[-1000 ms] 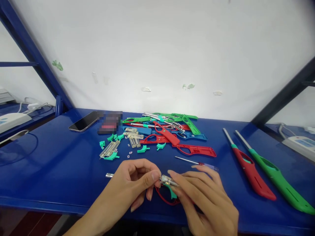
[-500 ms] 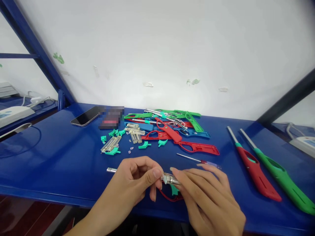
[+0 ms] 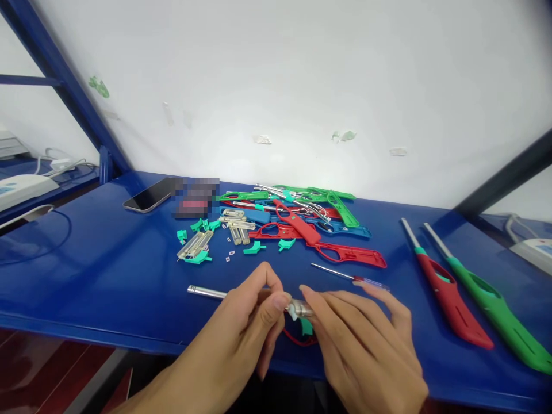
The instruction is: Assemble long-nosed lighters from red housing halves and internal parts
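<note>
Lower centre of the frame: a tank [image 3: 303, 309] of clear, glossy plastic, cylindrical with a pale mint tip, lies between the two hands. The right hand [image 3: 366, 339] clasps its body between thumb and fingers; the left hand [image 3: 245, 328] pinches thumb and forefinger together at the tipped end, the exact grip being partly hidden. Beneath are a curved teal trigger [image 3: 306, 327] and a red loop [image 3: 297, 341] of plastic; a shiny metal tube [image 3: 207, 292], ringed near its end, projects left of the hands. The counter [image 3: 107, 259] is smooth, glossy blue. Centre: spare tanks [image 3: 196, 244], clear and oblong, beside hooked teal triggers [image 3: 254, 248] and hollow moulded shells [image 3: 353, 255] in red, green and blue. Right of centre: a screwdriver [image 3: 347, 276] with slim metal shaft and translucent handle. Right: a red lighter [image 3: 461, 310] and a green lighter [image 3: 506, 316], each with straight metal barrel, looped guard and slotted grip. Upper left: a dark, glass-faced phone [image 3: 150, 194] beside a pixelated rectangle [image 3: 196, 198], its markings unreadable.
</note>
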Demonstrator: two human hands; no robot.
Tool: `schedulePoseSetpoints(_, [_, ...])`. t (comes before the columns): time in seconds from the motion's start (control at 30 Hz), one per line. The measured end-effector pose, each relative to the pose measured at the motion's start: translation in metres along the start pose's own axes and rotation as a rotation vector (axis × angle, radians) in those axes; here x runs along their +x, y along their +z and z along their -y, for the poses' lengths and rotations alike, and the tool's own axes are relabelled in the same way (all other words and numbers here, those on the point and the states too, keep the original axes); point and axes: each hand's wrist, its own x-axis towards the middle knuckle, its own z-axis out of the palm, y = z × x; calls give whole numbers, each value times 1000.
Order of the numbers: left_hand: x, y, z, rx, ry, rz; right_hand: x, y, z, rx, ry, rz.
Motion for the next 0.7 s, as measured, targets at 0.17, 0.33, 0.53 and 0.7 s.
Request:
schedulePoseSetpoints(0.17, [-3,0,2,-15,-16,2,0,0,0,4,-4,24])
schedulePoseSetpoints(0.33, [-1,2,-2,-198,6,-5,-2,1,1,-25,-26,23])
schedulePoseSetpoints(0.53, [3,7,-4,-285,44,-54,-2,5,0,-46,-40,12])
schedulePoseSetpoints(0.7, [6,10,4,-451,-31,-25,-4,9,0,-64,-63,27])
